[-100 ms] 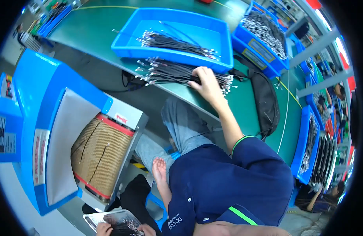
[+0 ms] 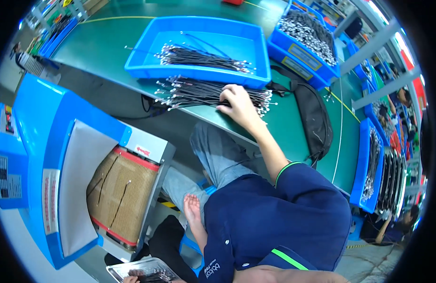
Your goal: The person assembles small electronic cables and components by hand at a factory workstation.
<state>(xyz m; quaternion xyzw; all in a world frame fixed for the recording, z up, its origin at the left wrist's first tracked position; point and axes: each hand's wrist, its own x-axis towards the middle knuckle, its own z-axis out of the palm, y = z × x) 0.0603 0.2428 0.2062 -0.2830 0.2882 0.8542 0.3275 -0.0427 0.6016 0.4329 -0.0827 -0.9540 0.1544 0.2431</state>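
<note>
A loose pile of black cables [image 2: 192, 94] with pale metal ends lies along the near edge of the green table. My right hand [image 2: 237, 107] bends its fingers over the right part of this pile, thumb toward me; what its fingertips touch is hidden under the hand. My left hand [image 2: 192, 208] rests palm up by my thigh, fingers stretched out, with nothing in it. Just behind the pile stands a blue tray [image 2: 156, 74], holding more black cables [image 2: 203, 59].
At left, a blue machine [image 2: 43, 118] has a brown ribbed belt [image 2: 114, 203] carrying a few cables. A black bag [image 2: 312, 115] lies right of the pile. Cable-filled blue bins [image 2: 303, 52] stand at the far right. Below, another person's hand touches a metal tray [image 2: 115, 270].
The whole view has shifted slightly. My right hand stays on the cable pile and my left hand stays by my thigh. Less of the other person's hands shows at the metal tray.
</note>
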